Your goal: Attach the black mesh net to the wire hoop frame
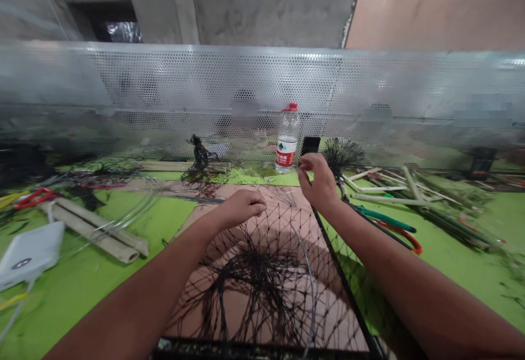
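A black knotted net (283,239) is stretched over a dark frame (338,272) in front of me, with loose black strands (256,270) bunched in its middle. My left hand (241,208) is closed at the net's far left part; whatever its fingers hold is hidden. Across from it, my right hand (319,182) is raised above the frame's far right side, fingers curled toward the thumb. Any thread between those fingers is too fine to make out. A thin pale wire (307,267) runs lengthwise over the net.
A water bottle (286,144) and a dark phone-like object (310,145) stand behind my right hand. To the right lie green-handled pliers (385,218) and cut sticks (385,196). Bamboo pieces (98,228) and a white power bank (30,256) lie left. A perforated metal screen (197,86) closes the back.
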Demonstrator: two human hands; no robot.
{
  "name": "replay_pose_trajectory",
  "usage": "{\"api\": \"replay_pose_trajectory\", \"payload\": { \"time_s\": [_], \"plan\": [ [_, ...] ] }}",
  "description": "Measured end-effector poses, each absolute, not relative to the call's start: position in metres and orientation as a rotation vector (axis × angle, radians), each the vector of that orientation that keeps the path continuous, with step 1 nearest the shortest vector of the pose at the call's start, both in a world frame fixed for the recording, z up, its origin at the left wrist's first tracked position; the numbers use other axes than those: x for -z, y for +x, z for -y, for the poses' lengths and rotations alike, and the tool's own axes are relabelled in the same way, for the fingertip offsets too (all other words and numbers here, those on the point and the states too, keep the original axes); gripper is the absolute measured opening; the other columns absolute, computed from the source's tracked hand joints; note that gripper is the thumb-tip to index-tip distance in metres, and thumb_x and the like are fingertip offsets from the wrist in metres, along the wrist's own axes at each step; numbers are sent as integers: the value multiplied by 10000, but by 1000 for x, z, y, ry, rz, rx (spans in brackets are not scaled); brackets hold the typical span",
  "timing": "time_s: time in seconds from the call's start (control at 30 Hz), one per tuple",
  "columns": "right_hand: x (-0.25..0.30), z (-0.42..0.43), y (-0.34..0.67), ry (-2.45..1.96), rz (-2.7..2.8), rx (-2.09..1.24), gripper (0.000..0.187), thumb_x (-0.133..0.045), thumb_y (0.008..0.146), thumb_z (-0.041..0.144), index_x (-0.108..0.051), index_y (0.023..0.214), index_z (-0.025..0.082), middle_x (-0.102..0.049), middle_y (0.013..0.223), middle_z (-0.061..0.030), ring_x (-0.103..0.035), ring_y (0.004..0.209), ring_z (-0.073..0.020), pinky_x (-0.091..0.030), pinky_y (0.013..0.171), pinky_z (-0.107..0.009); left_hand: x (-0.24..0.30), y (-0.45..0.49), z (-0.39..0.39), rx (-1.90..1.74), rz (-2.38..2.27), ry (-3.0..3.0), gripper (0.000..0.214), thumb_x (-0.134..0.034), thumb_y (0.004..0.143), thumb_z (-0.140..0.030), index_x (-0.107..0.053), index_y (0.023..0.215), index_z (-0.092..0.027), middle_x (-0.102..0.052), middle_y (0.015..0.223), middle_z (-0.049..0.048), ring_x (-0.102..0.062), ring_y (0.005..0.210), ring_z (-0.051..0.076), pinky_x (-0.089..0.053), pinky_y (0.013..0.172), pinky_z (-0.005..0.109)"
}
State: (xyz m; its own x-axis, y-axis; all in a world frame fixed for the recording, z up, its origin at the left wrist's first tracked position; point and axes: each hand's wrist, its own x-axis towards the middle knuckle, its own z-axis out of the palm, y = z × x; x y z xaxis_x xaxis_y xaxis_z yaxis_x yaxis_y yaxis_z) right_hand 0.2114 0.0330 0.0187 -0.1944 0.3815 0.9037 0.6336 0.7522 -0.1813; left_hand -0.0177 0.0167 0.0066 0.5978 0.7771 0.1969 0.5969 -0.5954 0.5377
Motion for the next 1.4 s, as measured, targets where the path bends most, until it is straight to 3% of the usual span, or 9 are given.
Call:
{"api": "replay_pose_trajectory", "payload": {
  "time_s": [0.2, 0.37, 0.6, 0.77, 0.87, 1.13, 1.4],
  "plan": [
    [-16, -34, 219, -715, 2128, 678, 391, -467, 850, 160, -503, 1184, 361, -529, 1116, -46, -492, 981, -207, -418, 880, -381, -3, -17, -17, -559, -1101, 2415, 220, -481, 787, -296, -614, 713, -137, -590, 658, 2, -506, 643, 113, -342, 591, 202],
    [-20, -37, 223, -734, 2222, 580, 255, -475, 865, 240, -591, 1085, 295, -534, 1120, -68, -486, 1021, -220, -433, 875, -389, -1, -11, -14, -513, -1070, 2450, 203, -495, 788, -276, -648, 771, -142, -633, 712, 15, -542, 693, 122, -365, 635, 195],
    [-8, -46, 214, -802, 2045, 17, 155, -533, 817, 277, -667, 892, 264, -635, 969, -50, -569, 927, -198, -452, 859, -393, -4, -10, -11, -570, -1058, 2568, 201, -495, 792, -248, -667, 832, -152, -665, 809, 31, -559, 765, 141, -376, 685, 207],
    [0, -44, 193, -929, 1776, -676, 137, -590, 738, 240, -603, 871, 209, -640, 639, -1, -608, 581, -146, -510, 590, -304, -3, -8, -10, -561, -1058, 2630, 196, -489, 798, -225, -666, 836, -150, -666, 831, 44, -560, 775, 147, -376, 699, 214],
    [-2, -41, 188, -979, 1675, -992, 117, -629, 680, 216, -540, 746, 178, -631, 602, 1, -590, 490, -119, -478, 481, -242, -2, -9, -11, -583, -1071, 2624, 196, -495, 800, -243, -665, 829, -150, -663, 801, 40, -558, 751, 144, -375, 683, 214],
    [-1, -41, 191, -939, 1538, -1284, 160, -667, 627, 202, -525, 683, 152, -639, 553, -10, -466, 365, -56, -362, 355, -166, -1, -12, -16, -639, -1115, 2610, 194, -490, 796, -241, -666, 807, -159, -652, 773, 25, -548, 739, 140, -376, 680, 219],
    [12, -36, 177, -1035, 1253, -1631, 190, -575, 640, 74, -576, 809, 161, -624, 540, -9, -515, 393, -80, -400, 366, -166, 6, -11, -19, -738, -1146, 2650, 211, -495, 815, -238, -676, 902, -175, -680, 870, 42, -578, 807, 161, -396, 725, 236]
  ]
}}
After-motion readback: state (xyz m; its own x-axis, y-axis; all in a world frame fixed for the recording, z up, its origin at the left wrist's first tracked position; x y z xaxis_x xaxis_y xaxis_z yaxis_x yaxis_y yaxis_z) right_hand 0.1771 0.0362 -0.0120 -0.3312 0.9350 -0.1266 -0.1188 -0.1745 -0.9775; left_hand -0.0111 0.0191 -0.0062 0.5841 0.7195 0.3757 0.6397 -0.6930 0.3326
